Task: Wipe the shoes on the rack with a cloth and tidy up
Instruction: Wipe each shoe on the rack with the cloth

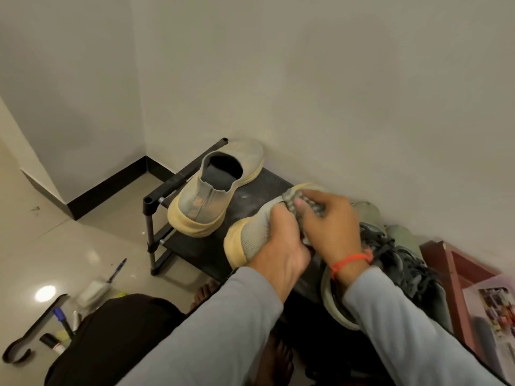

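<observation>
A low black shoe rack (259, 188) stands in the corner against the wall. On its top shelf a grey slip-on shoe with a yellowed sole (214, 188) sits at the left. Its mate (252, 235) lies nearer me; my left hand (281, 246) grips its heel collar. My right hand (331, 221), with an orange wrist thread, presses a crumpled grey cloth (309, 204) onto that shoe's upper, fingers curled round the cloth. Dark grey-green laced sneakers (401, 246) sit on the rack's right side, partly hidden by my right arm.
Pens (117, 270), a white object (90, 293), small tubes and a black curved strip (33, 330) lie on the glossy tiled floor at the left. A reddish wooden box with a printed sheet (473, 288) stands at the right. My knee and bare feet are below.
</observation>
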